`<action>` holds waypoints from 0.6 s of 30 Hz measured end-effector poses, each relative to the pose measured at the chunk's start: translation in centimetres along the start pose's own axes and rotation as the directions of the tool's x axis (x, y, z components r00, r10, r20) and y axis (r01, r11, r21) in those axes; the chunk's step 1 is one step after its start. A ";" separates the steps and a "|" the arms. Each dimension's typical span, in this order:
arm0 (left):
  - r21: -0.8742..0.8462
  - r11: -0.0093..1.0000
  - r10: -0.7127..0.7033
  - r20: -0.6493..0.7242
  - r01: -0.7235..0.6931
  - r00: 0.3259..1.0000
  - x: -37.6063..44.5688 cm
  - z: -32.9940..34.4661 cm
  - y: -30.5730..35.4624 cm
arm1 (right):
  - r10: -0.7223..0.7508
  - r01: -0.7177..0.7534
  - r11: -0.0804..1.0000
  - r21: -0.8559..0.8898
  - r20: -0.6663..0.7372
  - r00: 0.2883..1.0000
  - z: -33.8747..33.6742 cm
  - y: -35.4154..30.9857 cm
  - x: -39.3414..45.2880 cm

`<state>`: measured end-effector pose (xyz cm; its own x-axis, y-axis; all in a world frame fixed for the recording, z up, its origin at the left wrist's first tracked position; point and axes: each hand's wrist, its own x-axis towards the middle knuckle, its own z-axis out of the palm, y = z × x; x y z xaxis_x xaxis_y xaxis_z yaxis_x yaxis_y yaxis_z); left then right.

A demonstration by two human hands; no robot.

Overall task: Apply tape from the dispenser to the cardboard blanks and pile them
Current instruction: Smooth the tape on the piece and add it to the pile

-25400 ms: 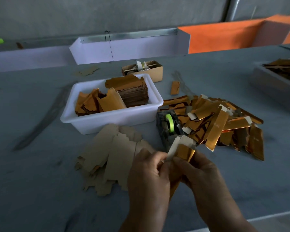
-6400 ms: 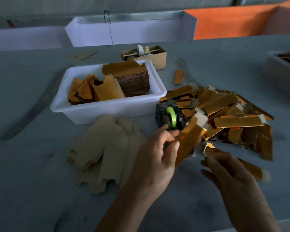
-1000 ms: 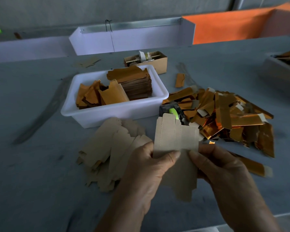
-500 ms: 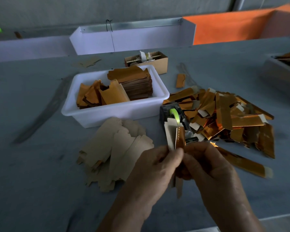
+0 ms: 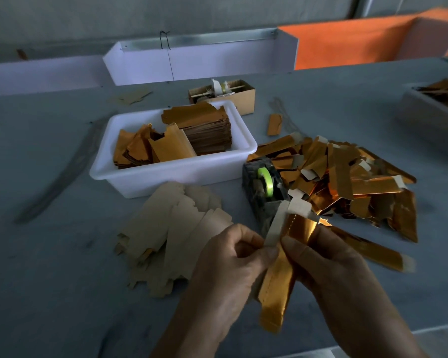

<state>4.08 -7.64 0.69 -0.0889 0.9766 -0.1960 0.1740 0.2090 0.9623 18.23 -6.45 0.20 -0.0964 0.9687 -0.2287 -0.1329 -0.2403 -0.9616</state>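
Glossy gold-foil cardboard blank, folded lengthwise, pinched by left hand and right hand just before tape dispenser.

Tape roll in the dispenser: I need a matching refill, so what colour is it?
Bright lime green; the tape roll shows clearly in the head view.

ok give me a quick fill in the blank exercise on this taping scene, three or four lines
1. Both hands, the left hand and the right hand, hold one folded blank whose shiny side is ____ in colour.
2. The roll in the tape dispenser is ____.
3. The stacked blanks sit in a ____ plastic tub.
4. The pile of finished pieces lies to the ____ of the dispenser.

Missing words: gold; green; white; right
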 end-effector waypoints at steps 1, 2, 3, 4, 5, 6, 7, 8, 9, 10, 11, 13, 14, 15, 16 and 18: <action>0.004 1.000 0.029 -0.044 -0.028 0.999 -0.1 0.1 0.0 | 0.000 0.000 1.000 0.006 -0.016 1.000 0.1 0.1 0.0; 0.022 0.998 0.060 -0.093 -0.058 0.994 -0.2 0.3 -0.1 | 0.001 -0.001 1.000 0.011 -0.032 0.999 0.2 0.2 0.1; 0.053 0.995 0.091 -0.137 -0.084 0.986 -0.2 0.5 -0.2 | 0.004 -0.003 1.000 0.014 -0.047 0.999 0.3 0.3 0.1; 0.102 0.988 0.133 -0.178 -0.116 0.975 -0.3 0.7 -0.3 | 0.008 -0.008 1.000 0.015 -0.056 0.998 0.4 0.4 0.1; 0.174 0.973 0.189 -0.217 -0.153 0.958 -0.4 1.1 -0.5 | 0.010 -0.009 1.000 0.019 -0.066 0.998 0.4 0.6 0.2; 0.268 0.944 0.259 -0.248 -0.191 0.934 -0.5 1.4 -0.5 | 0.010 -0.009 1.000 0.024 -0.075 0.997 0.5 0.7 0.2; 0.403 0.885 0.354 -0.261 -0.232 0.898 -0.6 1.7 -0.5 | 0.005 -0.003 1.000 0.024 -0.083 0.997 0.6 0.7 0.2; 0.565 0.777 0.473 -0.235 -0.277 0.849 -0.7 1.9 -0.5 | -0.001 0.003 1.000 0.027 -0.087 0.996 0.8 0.7 0.2; 0.701 0.644 0.571 -0.174 -0.306 0.802 -0.8 2.2 -0.6 | -0.005 0.008 0.999 0.032 -0.091 0.996 0.8 0.6 0.1; 0.805 0.504 0.641 -0.105 -0.314 0.761 -1.0 2.6 -0.7 | -0.004 0.008 0.999 0.038 -0.093 0.996 0.9 0.5 0.1; 0.871 0.388 0.667 -0.040 -0.301 0.744 -1.3 3.2 -0.8 | 0.003 0.001 0.999 0.042 -0.095 0.995 0.9 0.3 0.0; 0.922 0.293 0.634 0.010 -0.252 0.773 -1.9 4.3 -0.9 | 0.032 -0.028 0.999 0.046 -0.087 0.996 0.6 0.2 -0.2; 0.921 0.309 0.595 0.007 -0.237 0.804 -2.1 4.7 -0.9 | 0.047 -0.044 0.998 0.044 -0.081 0.996 0.4 0.1 -0.3; 0.919 0.320 0.533 0.026 -0.230 0.846 -2.2 4.9 -1.1 | 0.055 -0.052 0.998 0.035 -0.078 0.995 0.1 0.1 -0.5; 0.915 0.321 0.499 0.056 -0.244 0.865 -2.2 5.0 -1.3 | 0.062 -0.062 0.998 0.004 -0.080 0.995 -0.2 0.2 -0.6; 0.899 0.309 0.548 0.097 -0.310 0.831 -2.4 5.4 -1.6 | 0.082 -0.088 0.994 -0.068 -0.086 0.993 -0.9 0.4 -0.8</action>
<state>9.31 -10.03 -1.36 0.1171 0.9307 0.3466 0.9631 -0.1916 0.1891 19.11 -7.24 -0.16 -0.0222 0.9474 -0.3194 -0.0565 -0.3201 -0.9457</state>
